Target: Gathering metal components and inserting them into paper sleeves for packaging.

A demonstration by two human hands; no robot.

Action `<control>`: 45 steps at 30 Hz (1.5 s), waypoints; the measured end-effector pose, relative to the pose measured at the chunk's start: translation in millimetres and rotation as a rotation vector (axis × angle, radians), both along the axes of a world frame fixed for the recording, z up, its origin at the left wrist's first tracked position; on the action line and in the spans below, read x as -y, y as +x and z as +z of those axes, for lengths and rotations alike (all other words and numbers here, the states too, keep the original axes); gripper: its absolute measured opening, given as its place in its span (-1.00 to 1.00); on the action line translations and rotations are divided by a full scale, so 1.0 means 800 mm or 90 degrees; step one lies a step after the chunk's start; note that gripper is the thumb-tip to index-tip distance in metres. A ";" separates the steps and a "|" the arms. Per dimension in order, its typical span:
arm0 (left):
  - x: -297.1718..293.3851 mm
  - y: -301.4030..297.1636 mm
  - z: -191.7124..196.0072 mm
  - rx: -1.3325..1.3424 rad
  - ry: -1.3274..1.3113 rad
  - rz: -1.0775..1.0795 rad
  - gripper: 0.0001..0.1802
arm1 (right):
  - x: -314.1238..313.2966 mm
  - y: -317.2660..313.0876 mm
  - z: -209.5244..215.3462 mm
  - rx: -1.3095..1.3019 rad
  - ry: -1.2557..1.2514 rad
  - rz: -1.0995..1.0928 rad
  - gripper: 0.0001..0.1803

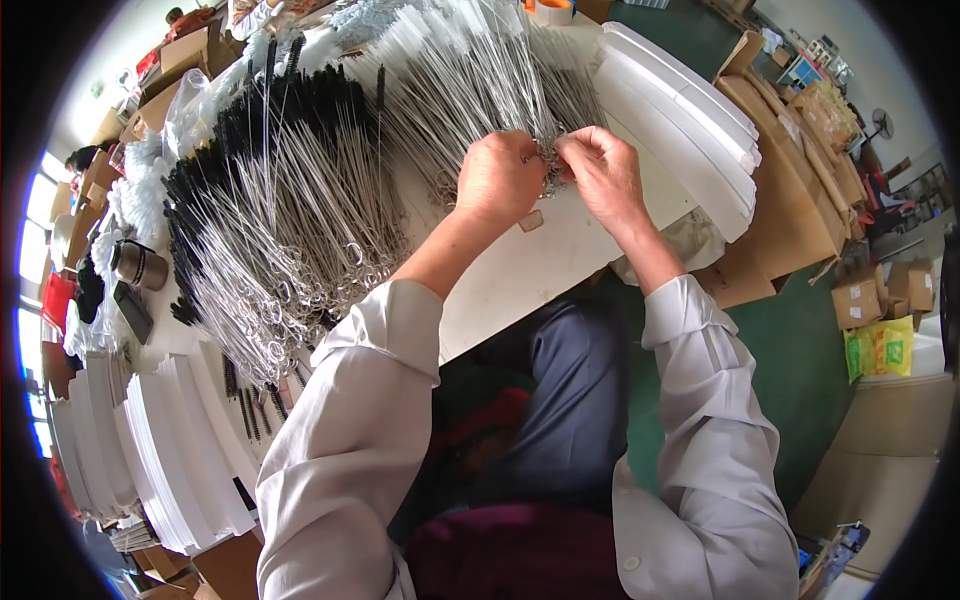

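Observation:
A large heap of straw brushes with white bristles (pixel 440 70) lies on the table, thin metal stems running toward me and looped ends nearest. At its near right edge my left hand (pixel 500 177) is closed around some looped stem ends, its fingers partly hidden. Just to the right, my right hand (pixel 607 178) pinches at the same small cluster of metal loops (pixel 546 165); how many stems it grips is hidden. Left of my hands spreads another heap, straw brushes with black bristles (pixel 290 170), their loops also pointing toward me.
Stacked white card trays (pixel 690 120) line the table's right side; more white card stacks (pixel 185 450) stand at the lower left. A lidded cup (pixel 138 264) and a dark phone-like slab (pixel 133 312) are far left. A cardboard box (pixel 780 200) stands right of the table (pixel 500 285).

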State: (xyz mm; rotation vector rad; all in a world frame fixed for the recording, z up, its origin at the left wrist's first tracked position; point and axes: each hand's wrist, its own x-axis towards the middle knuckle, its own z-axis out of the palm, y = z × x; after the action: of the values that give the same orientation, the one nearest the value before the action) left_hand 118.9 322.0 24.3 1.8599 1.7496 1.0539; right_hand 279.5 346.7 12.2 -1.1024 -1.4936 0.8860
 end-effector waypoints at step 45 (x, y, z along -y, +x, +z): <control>0.138 -0.119 0.216 0.494 0.329 -0.238 -0.82 | -0.017 -0.006 0.050 0.357 0.333 -0.055 -0.60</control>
State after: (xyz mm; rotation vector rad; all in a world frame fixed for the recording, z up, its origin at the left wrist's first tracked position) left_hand 24.1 211.9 197.2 1.5892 0.7007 1.8429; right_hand 274.6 360.5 52.5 -1.0447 -1.9670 0.0899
